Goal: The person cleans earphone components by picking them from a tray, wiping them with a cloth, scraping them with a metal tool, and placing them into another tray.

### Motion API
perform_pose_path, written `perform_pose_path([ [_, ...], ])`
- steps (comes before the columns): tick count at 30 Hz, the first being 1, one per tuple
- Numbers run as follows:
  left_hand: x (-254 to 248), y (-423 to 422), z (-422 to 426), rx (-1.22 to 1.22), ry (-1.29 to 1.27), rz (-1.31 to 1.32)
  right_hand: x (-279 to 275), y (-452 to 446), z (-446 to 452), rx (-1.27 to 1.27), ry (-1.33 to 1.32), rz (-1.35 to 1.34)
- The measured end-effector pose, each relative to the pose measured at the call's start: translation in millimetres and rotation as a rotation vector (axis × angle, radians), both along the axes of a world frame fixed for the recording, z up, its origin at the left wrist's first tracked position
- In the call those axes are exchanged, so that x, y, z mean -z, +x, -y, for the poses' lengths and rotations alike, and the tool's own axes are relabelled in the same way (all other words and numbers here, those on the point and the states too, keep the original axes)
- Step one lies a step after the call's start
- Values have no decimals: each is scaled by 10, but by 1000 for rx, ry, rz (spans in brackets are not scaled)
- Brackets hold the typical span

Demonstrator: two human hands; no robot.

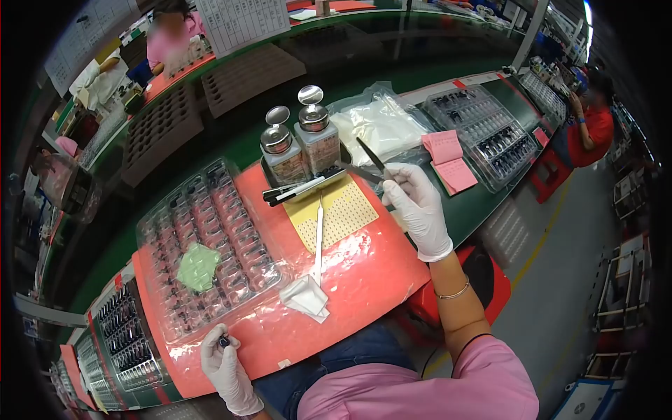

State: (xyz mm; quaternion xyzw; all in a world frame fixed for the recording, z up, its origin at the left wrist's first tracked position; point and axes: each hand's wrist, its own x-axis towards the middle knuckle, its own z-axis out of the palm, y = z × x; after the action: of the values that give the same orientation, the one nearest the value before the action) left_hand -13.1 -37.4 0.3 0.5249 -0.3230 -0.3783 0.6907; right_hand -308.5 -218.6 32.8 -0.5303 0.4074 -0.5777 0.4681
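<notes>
My gloved left hand (pixel 227 371) is closed in a pinch on a small dark part (pixel 224 341) at the front edge of the red mat (pixel 350 262). My gloved right hand (pixel 418 213) grips black tweezers (pixel 373 157), their two tips spread apart and pointing up-left near the bottles. Left of centre lies a clear plastic tray (pixel 241 231) with rows of pockets, many with dark parts in them. On the tray rests a pale green lump (pixel 199 267). A folded white cloth (pixel 306 297) and a thin white-handled tool (pixel 319 245) lie between my hands.
Two pump bottles (pixel 283 157) stand behind a yellow dotted sheet (pixel 343 213), with pens (pixel 297 190) in front. A plastic bag (pixel 381 119), pink notes (pixel 450 162) and another filled tray (pixel 483 133) are to the right. A co-worker in red (pixel 595 126) sits far right.
</notes>
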Motion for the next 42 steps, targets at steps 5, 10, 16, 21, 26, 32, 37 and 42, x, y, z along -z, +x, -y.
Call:
perform_pose_path([
  [5, -16, -25, 57, 36, 20, -1, 89, 64, -6, -42, -25, -182],
  [10, -8, -15, 76, 91, 17, -7, 44, 74, -44, -101, 64, -130],
  [16, 10, 6, 56, 112, -12, -43, 23, 123, -99, -165, 40, -261],
  [21, 16, 5, 12, 73, -18, -45, -92, 269, -233, -243, 71, -313],
  [26, -38, -9, 9, 140, -12, -29, 2, 481, -361, -286, 8, -333],
  [32, -39, 12, 1, 186, 6, -52, 177, 679, -495, -69, -626, -767],
  [37, -52, 21, -16, 180, 15, -87, 160, 811, -588, -53, -703, -828],
  [42, -13, 27, 25, 192, -5, -24, 196, 794, -574, -12, -919, -807],
])
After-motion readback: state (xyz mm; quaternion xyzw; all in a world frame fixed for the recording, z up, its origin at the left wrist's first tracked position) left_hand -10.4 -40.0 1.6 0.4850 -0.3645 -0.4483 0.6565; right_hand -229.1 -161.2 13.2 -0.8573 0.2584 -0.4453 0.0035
